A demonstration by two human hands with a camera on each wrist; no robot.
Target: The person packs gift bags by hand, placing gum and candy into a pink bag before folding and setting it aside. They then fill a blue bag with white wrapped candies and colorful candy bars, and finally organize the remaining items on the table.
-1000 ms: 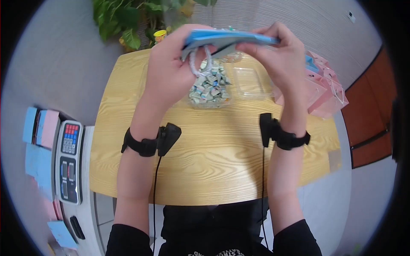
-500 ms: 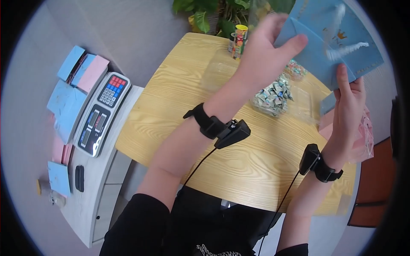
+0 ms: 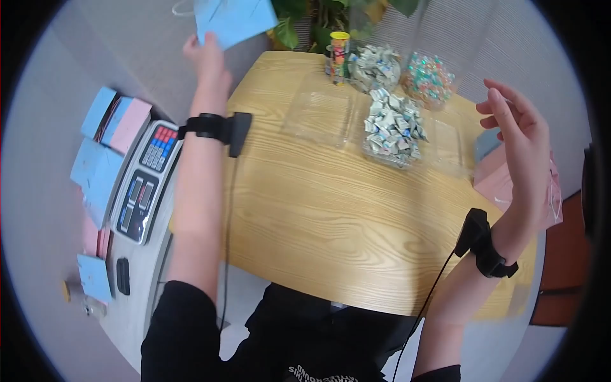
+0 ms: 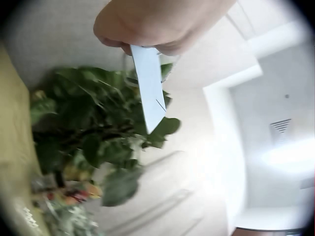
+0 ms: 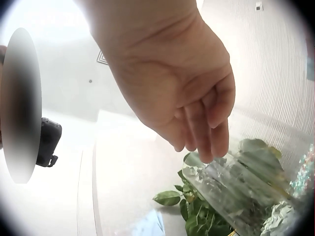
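A light blue paper bag (image 3: 235, 22) with a white cord handle is pinched by my left hand (image 3: 210, 60) at the top left, beyond the table's far left corner. In the left wrist view the bag (image 4: 147, 88) hangs edge-on from the left hand (image 4: 152, 24). My right hand (image 3: 525, 127) is raised over the table's right side, fingers loosely bent and holding nothing. The right wrist view shows the same hand (image 5: 177, 83) with nothing in it. Nearest to it are pink bags (image 3: 496, 181) at the table's right edge.
Wrapped pieces fill a clear tub (image 3: 394, 130) on the table (image 3: 305, 210); behind it stand tubs of wrapped pieces (image 3: 375, 67) and colourful pieces (image 3: 429, 79). A yellow-lidded can (image 3: 339, 57) and clear lids (image 3: 321, 118) are nearby. Left: a scale (image 3: 146, 184) and folded bags (image 3: 98, 165).
The left hand has carried the blue bag from the upper right to the upper left. My right hand has let go of it and remains at the right.
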